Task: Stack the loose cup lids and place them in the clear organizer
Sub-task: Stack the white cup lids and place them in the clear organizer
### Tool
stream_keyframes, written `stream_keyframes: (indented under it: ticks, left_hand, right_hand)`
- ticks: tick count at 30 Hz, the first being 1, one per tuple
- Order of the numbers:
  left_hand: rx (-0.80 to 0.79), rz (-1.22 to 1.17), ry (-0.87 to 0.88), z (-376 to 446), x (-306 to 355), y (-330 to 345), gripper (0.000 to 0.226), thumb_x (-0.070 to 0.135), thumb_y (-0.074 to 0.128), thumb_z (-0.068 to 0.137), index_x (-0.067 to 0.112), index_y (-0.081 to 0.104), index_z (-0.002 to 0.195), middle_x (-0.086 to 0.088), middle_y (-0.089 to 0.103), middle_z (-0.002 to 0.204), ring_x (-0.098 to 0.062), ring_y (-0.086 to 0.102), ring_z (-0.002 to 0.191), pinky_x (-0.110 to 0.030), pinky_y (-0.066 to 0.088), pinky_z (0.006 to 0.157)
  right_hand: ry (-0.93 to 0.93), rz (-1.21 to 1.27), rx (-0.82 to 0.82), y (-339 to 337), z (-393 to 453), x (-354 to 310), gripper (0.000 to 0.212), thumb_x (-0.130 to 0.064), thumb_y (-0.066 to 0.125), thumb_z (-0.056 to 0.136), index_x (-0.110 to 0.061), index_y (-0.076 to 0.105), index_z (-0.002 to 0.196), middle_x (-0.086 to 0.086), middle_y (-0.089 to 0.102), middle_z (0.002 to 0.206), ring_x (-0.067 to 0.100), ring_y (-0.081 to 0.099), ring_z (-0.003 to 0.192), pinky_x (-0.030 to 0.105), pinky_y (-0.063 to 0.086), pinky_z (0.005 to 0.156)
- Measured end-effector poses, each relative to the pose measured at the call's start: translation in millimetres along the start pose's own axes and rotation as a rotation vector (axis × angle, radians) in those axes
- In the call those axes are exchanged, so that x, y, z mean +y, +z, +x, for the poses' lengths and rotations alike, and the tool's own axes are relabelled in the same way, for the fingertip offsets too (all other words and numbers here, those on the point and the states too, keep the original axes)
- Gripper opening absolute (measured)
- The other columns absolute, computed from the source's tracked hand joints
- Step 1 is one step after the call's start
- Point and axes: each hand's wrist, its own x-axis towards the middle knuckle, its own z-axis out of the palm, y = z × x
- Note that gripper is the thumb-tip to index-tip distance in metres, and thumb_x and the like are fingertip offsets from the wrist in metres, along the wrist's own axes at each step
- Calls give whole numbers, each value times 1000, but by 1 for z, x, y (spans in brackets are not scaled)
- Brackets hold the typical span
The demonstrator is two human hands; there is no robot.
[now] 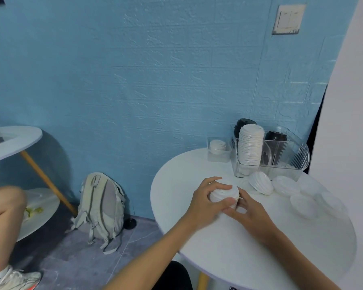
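Right now both hands close around one short stack of white lids [224, 194] near the middle of the round white tabletop [249, 248]. The left hand [208, 203] wraps the stack from the near-left, fingers curled over its top and thumb along its front; the right hand [249, 212] pinches its right side with curled fingertips. The stack appears tipped, its long axis leaning toward the left and away rather than standing upright.

The clear organizer [289, 162] sits at the far right of the tabletop, close to the blue wall, ahead and to the right of the hands. Its left compartment already holds a tall upright column of white lids [250, 146], with black lids [244, 123] behind and in the right part. I judge the right hand the nearer one for carrying the stack there.

Between hands and organizer lie more loose lids: a tilted white bunch [261, 183] just before the organizer's front wall, and several clear lids [308, 197] spread toward the right edge. A small clear box [218, 149] with a white lid inside stands left of the organizer. Open room lies on the near half of the tabletop; the route to the organizer probably must rise over the loose lids and clear its front wall.
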Motion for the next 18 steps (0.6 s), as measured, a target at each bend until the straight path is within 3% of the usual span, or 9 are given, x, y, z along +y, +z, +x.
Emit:
stream_keyframes:
  ticks: [3, 7, 10, 12, 14, 18]
  left_hand:
    - [-10, -11, -24, 1, 0, 1, 35, 50, 82, 68, 42, 77, 101, 17, 54, 137, 6, 53, 126, -34, 42, 113]
    - [1, -54, -42, 2, -2, 2, 34, 50, 82, 66, 40, 77, 98, 17, 55, 136, 5, 53, 126, -32, 41, 113]
    - [2, -79, -41, 3, -3, 1, 34, 50, 81, 65, 40, 77, 97, 17, 56, 135, 4, 53, 126, -29, 40, 112]
    - [-2, -82, -49, 3, -3, 0, 35, 50, 81, 64, 41, 76, 97, 18, 56, 135, 5, 54, 124, -28, 40, 111]
    - [-1, -91, -49, 4, -3, 1, 35, 50, 81, 64, 41, 76, 97, 18, 57, 134, 4, 54, 124, -30, 42, 111]
    - [2, -102, -60, 4, -2, 2, 34, 51, 80, 65, 39, 77, 97, 18, 57, 134, 3, 55, 124, -35, 42, 113]
  right_hand:
    - [-8, -49, -26, 0, -2, -2, 65, -38, 83, 84, -39, 50, 140, -25, 66, 128, -4, 62, 118, 29, 49, 104]
    - [-15, -251, -83, -16, -7, -3, 90, -50, 79, 81, -38, 31, 156, -25, 47, 150, 1, 49, 135, 30, 41, 114]
    - [-60, -391, 64, -42, -13, -9, 78, -27, 77, 88, -29, 37, 154, -15, 45, 154, 12, 46, 140, 29, 35, 115]
    - [-68, -449, 210, -58, -15, -10, 68, -24, 75, 89, -26, 46, 150, -9, 51, 151, 17, 48, 138, 29, 34, 112]
    - [-43, -503, 287, -68, -11, -7, 63, -29, 75, 89, -23, 50, 147, -5, 54, 148, 21, 50, 136, 33, 36, 110]
    - [85, -651, 285, -75, 9, 1, 68, -51, 65, 93, -18, 47, 149, 5, 49, 153, 28, 43, 141, 44, 34, 116]
